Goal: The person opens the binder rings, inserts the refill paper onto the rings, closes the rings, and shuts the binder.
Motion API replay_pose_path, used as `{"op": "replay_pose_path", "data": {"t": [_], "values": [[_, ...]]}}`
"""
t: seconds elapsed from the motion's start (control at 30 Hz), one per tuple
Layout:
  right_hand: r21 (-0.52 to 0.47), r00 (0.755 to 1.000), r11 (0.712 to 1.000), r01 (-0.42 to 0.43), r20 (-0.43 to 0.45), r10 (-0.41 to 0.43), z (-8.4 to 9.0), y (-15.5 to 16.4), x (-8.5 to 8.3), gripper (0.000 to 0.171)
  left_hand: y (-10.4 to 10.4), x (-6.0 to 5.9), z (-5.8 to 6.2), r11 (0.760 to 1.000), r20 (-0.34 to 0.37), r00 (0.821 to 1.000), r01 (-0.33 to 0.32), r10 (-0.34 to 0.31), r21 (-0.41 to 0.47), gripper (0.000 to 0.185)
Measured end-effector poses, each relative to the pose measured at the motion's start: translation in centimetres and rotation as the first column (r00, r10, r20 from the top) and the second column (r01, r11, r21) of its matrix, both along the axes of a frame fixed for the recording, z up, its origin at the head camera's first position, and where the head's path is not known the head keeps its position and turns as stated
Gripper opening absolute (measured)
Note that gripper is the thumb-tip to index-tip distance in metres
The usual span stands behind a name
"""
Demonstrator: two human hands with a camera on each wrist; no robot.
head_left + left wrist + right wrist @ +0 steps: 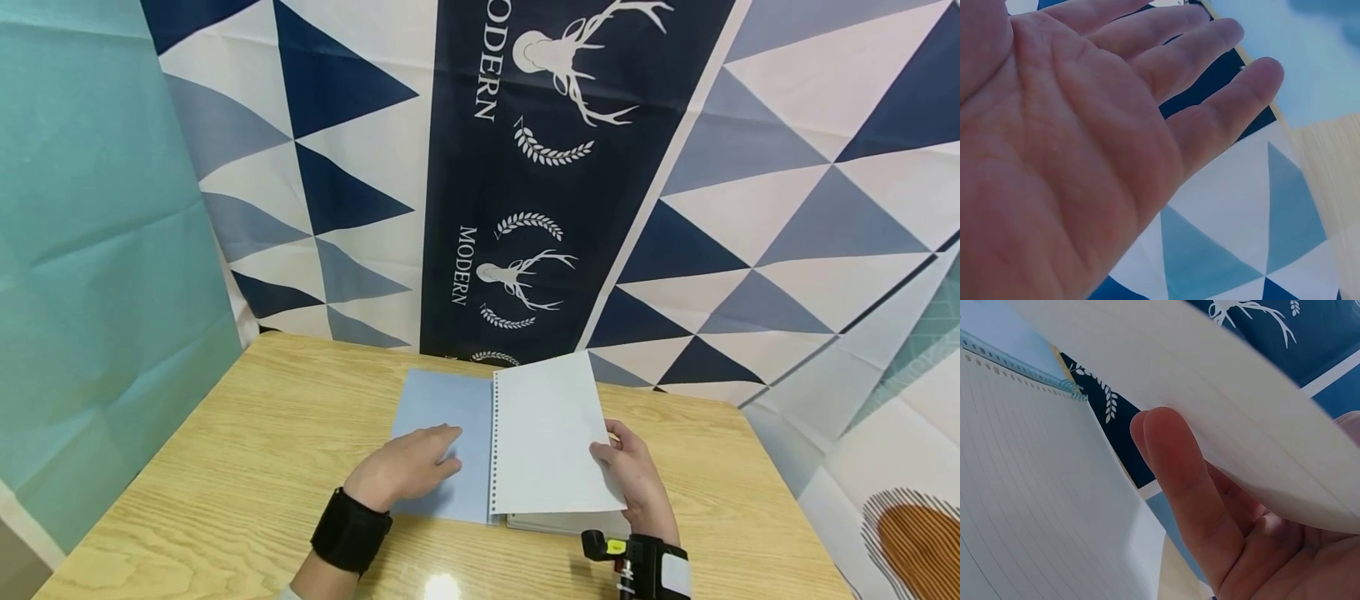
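Observation:
A loose-leaf notebook lies open on the table, its light blue cover (pixel 442 408) flat on the left. Holes run down the left edge of the white page (pixel 547 433), which is raised above the rest of the notebook (pixel 570 523). My right hand (pixel 633 475) grips this page at its right edge, thumb on the near face. In the right wrist view, the lifted paper (pixel 1222 394) passes by my thumb and a lined sheet (pixel 1041 475) lies below it, next to pale blue binding rings (pixel 1075 390). Over the blue cover is my left hand (pixel 408 467), fingers extended, holding nothing; whether it touches the cover I cannot tell.
The wooden table (pixel 285 417) extends around the notebook on both sides. A patterned cloth (pixel 360 167) with triangles and deer prints hangs behind its far edge. A teal cloth (pixel 105 250) hangs at the left. Both wrists wear black bands (pixel 351 531).

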State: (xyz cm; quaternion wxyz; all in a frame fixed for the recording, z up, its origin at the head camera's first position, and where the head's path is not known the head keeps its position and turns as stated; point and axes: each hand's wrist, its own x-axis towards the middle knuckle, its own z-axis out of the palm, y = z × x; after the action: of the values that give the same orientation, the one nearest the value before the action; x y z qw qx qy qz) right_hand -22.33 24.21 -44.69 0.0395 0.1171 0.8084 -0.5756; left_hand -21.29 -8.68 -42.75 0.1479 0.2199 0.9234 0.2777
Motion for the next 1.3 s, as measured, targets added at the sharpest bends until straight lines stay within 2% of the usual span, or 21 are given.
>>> {"op": "replay_pose_path", "data": {"t": [0.23, 0.6, 1.03, 1.3], "values": [[0.029, 1.000, 1.000, -0.001, 0.012, 0.001, 0.0, 0.0, 0.1, 0.048, 0.8, 0.4, -0.1, 1.000, -0.040, 0.999, 0.013, -0.014, -0.027, 0.054], [0.013, 1.000, 1.000, 0.001, 0.001, -0.001, -0.1, 0.0, 0.0, 0.047, 2.1, 0.7, -0.4, 0.996, -0.102, 0.995, 0.016, -0.025, -0.084, 0.056], [0.020, 1.000, 1.000, 0.002, -0.006, -0.002, 0.0, 0.0, 0.1, 0.047, 2.8, 1.1, -0.6, 0.993, -0.117, 0.992, 0.025, -0.038, -0.118, 0.054], [0.025, 1.000, 1.000, 0.006, -0.003, -0.006, 0.1, 0.2, 0.2, 0.047, 3.5, 1.5, -0.6, 0.986, -0.144, 0.984, 0.084, -0.105, -0.141, 0.055]]}}
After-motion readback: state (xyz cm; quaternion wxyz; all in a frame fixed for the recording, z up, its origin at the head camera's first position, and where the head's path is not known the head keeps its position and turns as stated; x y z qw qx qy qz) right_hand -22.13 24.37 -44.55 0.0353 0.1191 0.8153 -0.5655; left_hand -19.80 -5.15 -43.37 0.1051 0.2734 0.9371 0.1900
